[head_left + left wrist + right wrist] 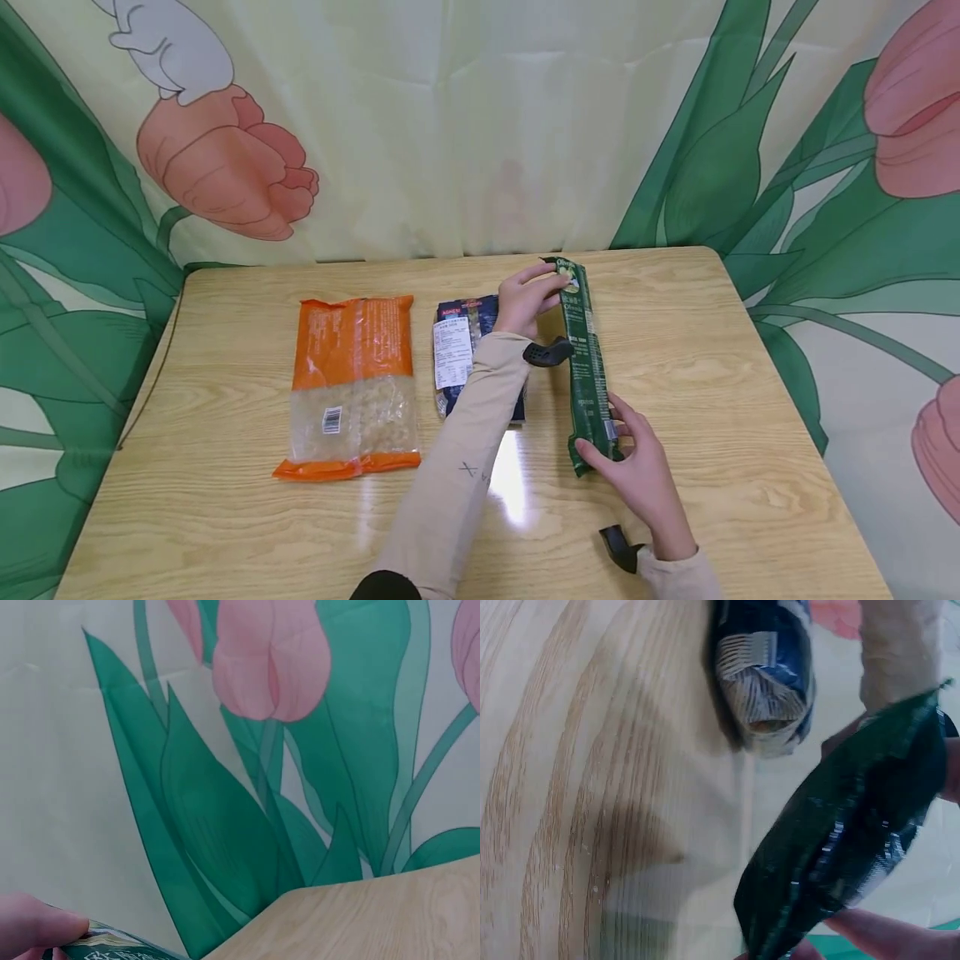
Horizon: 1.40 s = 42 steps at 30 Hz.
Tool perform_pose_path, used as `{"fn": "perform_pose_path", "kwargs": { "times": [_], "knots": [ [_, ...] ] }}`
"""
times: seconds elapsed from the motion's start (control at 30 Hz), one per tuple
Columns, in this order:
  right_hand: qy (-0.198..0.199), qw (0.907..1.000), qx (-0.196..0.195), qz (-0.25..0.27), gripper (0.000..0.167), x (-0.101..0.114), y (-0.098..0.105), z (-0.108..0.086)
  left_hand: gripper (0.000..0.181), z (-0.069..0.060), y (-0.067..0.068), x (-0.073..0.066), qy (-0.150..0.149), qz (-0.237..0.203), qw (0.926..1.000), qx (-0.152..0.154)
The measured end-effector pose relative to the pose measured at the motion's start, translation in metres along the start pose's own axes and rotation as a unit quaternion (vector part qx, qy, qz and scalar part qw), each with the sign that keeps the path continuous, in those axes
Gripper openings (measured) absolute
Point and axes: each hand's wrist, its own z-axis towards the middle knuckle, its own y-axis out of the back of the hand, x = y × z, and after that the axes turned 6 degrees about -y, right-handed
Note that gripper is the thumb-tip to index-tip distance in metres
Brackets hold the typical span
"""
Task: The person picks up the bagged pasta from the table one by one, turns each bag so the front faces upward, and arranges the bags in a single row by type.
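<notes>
A long, narrow green packet (587, 367) with white print stands out at the right of the head view. My left hand (525, 302) pinches its far end between thumb and fingers. Around its near end, my right hand (637, 467) grips with the thumb on one side and fingers on the other. The right wrist view shows the packet's dark green end (840, 825) tilted above the tabletop. At the lower left of the left wrist view, left fingers (45, 924) touch the packet's printed end (124, 946). What the packet contains is hidden.
A dark blue packet (453, 354) with a white label lies left of the green one, partly covered by the left forearm. Farther left is an orange and clear bag (356, 387) of pale contents. The wooden table (225, 358) ends at a flower-printed curtain (465, 125).
</notes>
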Motion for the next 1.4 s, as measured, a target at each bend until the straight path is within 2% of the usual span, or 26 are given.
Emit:
{"fn": "perform_pose_path", "kwargs": {
  "times": [0.17, 0.43, 0.67, 0.73, 0.87, 1.0, 1.07, 1.23, 1.33, 1.4],
  "knots": [
    [0.007, 0.9986, 0.008, 0.052, 0.075, -0.003, 0.006, -0.002, 0.027, 0.002, 0.006, -0.002, 0.010, -0.005, 0.9996, 0.026],
    [0.014, 0.9930, 0.005, 0.117, 0.073, -0.003, 0.005, -0.003, 0.030, 0.004, 0.010, -0.008, -0.010, 0.000, 0.9972, 0.074],
    [0.013, 0.9818, 0.002, 0.189, 0.072, 0.001, 0.006, -0.006, 0.027, 0.005, 0.011, -0.005, -0.012, -0.006, 0.9966, 0.081],
    [0.018, 0.9750, 0.007, 0.221, 0.072, 0.001, 0.006, -0.007, 0.029, 0.005, 0.010, -0.004, -0.017, -0.004, 0.9965, 0.082],
    [0.039, 0.9552, 0.023, 0.292, 0.073, -0.002, 0.004, -0.006, 0.034, 0.003, 0.009, -0.005, -0.033, 0.009, 0.9955, 0.089],
    [0.054, 0.9370, 0.027, 0.344, 0.072, -0.006, 0.003, -0.005, 0.038, 0.000, 0.009, -0.008, -0.049, 0.031, 0.9914, 0.118],
    [0.058, 0.9280, 0.032, 0.367, 0.071, -0.006, 0.004, -0.005, 0.041, 0.000, 0.010, -0.007, -0.059, 0.045, 0.9878, 0.137],
    [0.063, 0.8997, 0.065, 0.427, 0.068, -0.009, 0.008, -0.005, 0.047, -0.005, 0.015, -0.003, -0.094, 0.124, 0.9728, 0.171],
    [0.062, 0.8840, 0.091, 0.454, 0.067, -0.010, 0.007, -0.005, 0.046, -0.009, 0.018, 0.001, -0.111, 0.165, 0.9658, 0.167],
    [0.062, 0.8767, 0.106, 0.465, 0.066, -0.010, 0.007, -0.005, 0.044, -0.011, 0.019, 0.003, -0.116, 0.173, 0.9661, 0.152]
  ]
}}
